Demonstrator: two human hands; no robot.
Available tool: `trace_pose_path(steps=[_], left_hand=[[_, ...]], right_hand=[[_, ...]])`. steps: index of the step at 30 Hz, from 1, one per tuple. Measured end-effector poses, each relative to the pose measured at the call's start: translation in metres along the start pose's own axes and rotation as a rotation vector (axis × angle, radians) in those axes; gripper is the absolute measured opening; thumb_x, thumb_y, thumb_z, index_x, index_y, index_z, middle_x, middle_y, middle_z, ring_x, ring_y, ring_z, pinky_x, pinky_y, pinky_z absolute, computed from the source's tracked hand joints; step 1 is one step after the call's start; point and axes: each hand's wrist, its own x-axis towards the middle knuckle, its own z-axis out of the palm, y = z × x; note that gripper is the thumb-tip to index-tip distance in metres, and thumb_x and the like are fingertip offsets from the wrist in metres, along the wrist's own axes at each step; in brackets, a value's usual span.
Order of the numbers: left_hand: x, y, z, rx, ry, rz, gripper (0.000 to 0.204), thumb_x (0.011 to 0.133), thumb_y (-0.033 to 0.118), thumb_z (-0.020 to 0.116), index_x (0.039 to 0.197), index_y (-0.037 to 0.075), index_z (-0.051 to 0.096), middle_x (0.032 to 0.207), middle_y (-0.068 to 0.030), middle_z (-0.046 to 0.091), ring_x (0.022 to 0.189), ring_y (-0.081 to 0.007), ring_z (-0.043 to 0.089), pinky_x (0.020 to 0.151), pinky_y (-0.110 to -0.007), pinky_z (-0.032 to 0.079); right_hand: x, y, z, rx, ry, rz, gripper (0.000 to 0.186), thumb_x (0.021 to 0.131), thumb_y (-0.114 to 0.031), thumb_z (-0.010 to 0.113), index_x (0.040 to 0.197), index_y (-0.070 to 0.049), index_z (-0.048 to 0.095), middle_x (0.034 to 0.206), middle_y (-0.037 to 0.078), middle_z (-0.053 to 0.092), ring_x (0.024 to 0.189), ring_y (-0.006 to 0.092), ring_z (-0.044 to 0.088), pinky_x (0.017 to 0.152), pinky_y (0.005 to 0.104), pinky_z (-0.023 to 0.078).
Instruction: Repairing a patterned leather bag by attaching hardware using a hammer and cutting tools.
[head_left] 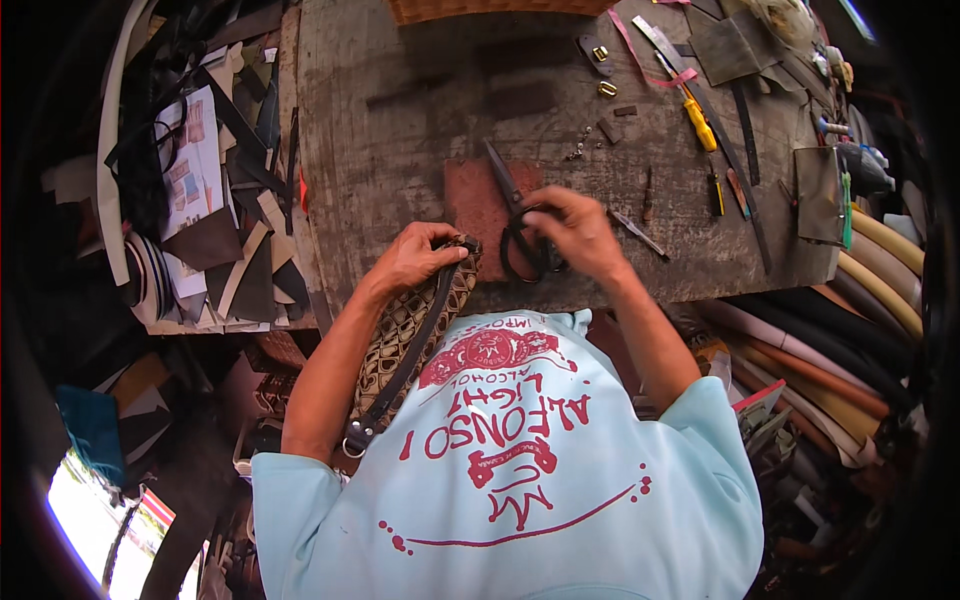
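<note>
My left hand [420, 260] pinches the zipped top end of a patterned brown and tan leather bag [395, 345], which hangs down toward my lap with a dark strip and a metal ring at its lower end. My right hand [565, 225] has its fingers closed on black-handled scissors [504, 172], their blades angled up and left over a reddish-brown square pad [470, 195] on the worn wooden workbench [370, 150]. Just right of that hand lie a slim pointed metal tool [640, 232] and a thin brown tool [649, 195].
Leather scraps and papers [190, 180] crowd the left. Small buckles [606, 88], a yellow-handled screwdriver [700, 122], straps and a dark plate [820, 195] lie at the right. A woven box [500, 8] sits at the back. Material rolls [850, 370] stand right of the bench.
</note>
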Motion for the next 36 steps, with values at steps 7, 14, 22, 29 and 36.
trace_pose_path(steps=[7, 14, 22, 29, 36], left_hand=[[-0.004, 0.004, 0.002, -0.031, -0.019, 0.031, 0.03, 0.089, 0.025, 0.071, 0.099, -0.003, 0.071, 0.082, -0.0057, 0.071, 0.073, -0.0104, 0.062, 0.067, -0.029, 0.049], [0.001, -0.004, 0.0, 0.037, -0.028, 0.113, 0.032, 0.087, 0.025, 0.071, 0.099, -0.004, 0.071, 0.081, -0.0061, 0.07, 0.075, -0.0106, 0.06, 0.069, -0.03, 0.049], [0.001, -0.004, 0.001, -0.018, -0.04, 0.081, 0.032, 0.087, 0.025, 0.072, 0.1, -0.005, 0.071, 0.083, -0.0049, 0.07, 0.076, -0.0097, 0.06, 0.07, -0.029, 0.048], [0.001, -0.007, 0.002, -0.077, -0.058, 0.075, 0.029, 0.088, 0.02, 0.071, 0.104, -0.005, 0.072, 0.083, -0.0065, 0.071, 0.074, -0.0102, 0.061, 0.068, -0.03, 0.05], [0.005, -0.009, 0.007, -0.024, -0.014, 0.055, 0.029, 0.086, 0.019, 0.072, 0.102, -0.005, 0.072, 0.082, -0.0079, 0.071, 0.072, -0.0104, 0.062, 0.067, -0.03, 0.05]], right_hand=[[0.012, 0.019, 0.041, 0.2, -0.149, 0.288, 0.028, 0.095, -0.011, 0.065, 0.117, 0.006, 0.065, 0.092, 0.008, 0.071, 0.076, 0.0105, 0.066, 0.069, 0.0241, 0.055], [0.012, 0.019, 0.042, 0.406, -0.153, 0.374, 0.027, 0.095, -0.011, 0.064, 0.116, 0.006, 0.067, 0.092, 0.009, 0.072, 0.07, 0.0111, 0.067, 0.067, 0.0239, 0.056], [0.002, 0.006, 0.05, 0.087, -0.009, 0.215, 0.024, 0.096, -0.009, 0.062, 0.115, 0.004, 0.069, 0.091, 0.009, 0.072, 0.072, 0.0115, 0.068, 0.066, 0.0242, 0.057], [0.011, 0.023, 0.043, 0.41, -0.156, 0.437, 0.023, 0.096, -0.011, 0.062, 0.113, 0.004, 0.068, 0.089, 0.008, 0.071, 0.072, 0.0116, 0.068, 0.067, 0.0244, 0.058], [0.005, 0.002, 0.045, 0.267, -0.157, 0.424, 0.02, 0.093, -0.01, 0.066, 0.109, 0.002, 0.071, 0.087, 0.008, 0.073, 0.073, 0.0114, 0.069, 0.066, 0.0245, 0.055]])
